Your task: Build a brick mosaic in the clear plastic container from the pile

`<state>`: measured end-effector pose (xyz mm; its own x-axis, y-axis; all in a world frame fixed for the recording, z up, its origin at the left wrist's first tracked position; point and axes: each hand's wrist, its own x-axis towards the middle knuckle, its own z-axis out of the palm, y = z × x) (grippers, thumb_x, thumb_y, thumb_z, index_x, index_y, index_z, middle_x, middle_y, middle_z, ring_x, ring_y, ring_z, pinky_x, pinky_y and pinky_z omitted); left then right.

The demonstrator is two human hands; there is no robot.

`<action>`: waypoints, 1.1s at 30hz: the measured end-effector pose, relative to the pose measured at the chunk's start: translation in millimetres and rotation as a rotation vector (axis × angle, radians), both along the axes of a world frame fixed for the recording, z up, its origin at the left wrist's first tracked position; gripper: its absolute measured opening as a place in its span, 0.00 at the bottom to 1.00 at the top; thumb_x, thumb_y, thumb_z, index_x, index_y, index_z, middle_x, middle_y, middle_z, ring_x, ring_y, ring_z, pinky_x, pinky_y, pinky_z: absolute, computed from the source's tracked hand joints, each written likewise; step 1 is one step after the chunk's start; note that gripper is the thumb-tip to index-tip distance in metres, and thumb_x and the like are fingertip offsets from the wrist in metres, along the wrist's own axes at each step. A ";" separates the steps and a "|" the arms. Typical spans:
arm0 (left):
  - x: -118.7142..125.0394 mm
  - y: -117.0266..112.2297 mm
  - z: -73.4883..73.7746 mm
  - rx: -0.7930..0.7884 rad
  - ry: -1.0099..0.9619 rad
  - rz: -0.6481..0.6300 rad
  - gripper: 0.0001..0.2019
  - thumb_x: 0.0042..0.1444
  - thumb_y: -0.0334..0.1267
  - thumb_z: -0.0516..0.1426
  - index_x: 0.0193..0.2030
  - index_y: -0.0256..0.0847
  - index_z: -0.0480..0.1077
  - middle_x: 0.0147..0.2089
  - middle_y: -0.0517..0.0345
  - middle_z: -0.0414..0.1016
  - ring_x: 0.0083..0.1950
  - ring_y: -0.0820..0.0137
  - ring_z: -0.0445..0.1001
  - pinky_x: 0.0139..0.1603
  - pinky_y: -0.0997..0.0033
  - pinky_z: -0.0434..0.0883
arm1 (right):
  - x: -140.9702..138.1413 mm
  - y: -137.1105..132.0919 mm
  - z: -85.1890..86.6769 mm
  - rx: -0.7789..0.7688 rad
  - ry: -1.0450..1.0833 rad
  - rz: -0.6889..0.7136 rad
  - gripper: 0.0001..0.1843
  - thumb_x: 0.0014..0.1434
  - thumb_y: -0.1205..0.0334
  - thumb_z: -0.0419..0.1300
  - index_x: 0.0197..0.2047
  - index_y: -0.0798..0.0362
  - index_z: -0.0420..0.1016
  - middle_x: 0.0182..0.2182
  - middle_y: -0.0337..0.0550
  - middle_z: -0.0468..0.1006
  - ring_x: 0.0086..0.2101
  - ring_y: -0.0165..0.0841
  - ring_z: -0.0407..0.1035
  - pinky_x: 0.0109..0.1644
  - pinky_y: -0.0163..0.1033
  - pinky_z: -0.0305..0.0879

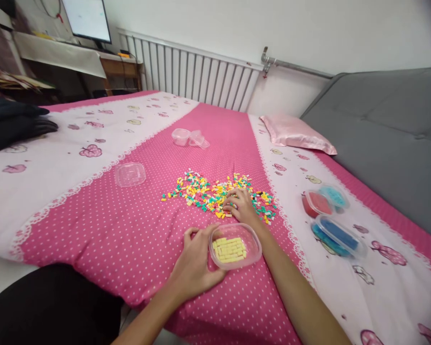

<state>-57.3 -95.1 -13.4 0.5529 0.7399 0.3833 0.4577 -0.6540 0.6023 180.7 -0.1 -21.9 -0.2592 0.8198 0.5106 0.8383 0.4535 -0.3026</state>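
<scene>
pink dotted bedspread (129, 235) under everything, soft, slightly rumpled. on it, near the front edge: clear plastic tub (253, 247), rounded corners, thin rim.

contents?

small yellow pieces (230, 250), blocky, packed in tight rows on the tub floor. loose ones are in the multicolor pile (197, 189) just beyond the tub: yellow, green, white, pink, scattered flat.

edges, room to move?

wide stretch of dotted fabric left of the tub, out to the lace-print border. flat clear plastic piece (130, 174) sits up that way. right side is tighter: forearm runs just beside the rim. filled tubs (332, 235), red and blue contents, well off to the right.

hands?

left hand (198, 258) clamped on the tub's left side, thumb low, fingers by the rim. right hand (241, 206) reaches past it, palm down, fingers curled into the pile. can't tell if it pinches a piece.
</scene>
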 end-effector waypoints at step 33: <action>5.9 -3.3 -1.7 -0.008 -0.077 -0.017 0.32 0.54 0.41 0.62 0.63 0.46 0.55 0.58 0.51 0.73 0.59 0.56 0.73 0.65 0.48 0.51 | -64.0 -117.8 83.1 -0.404 -0.498 -0.352 0.10 0.64 0.69 0.57 0.36 0.48 0.77 0.30 0.41 0.82 0.28 0.33 0.73 0.29 0.39 0.45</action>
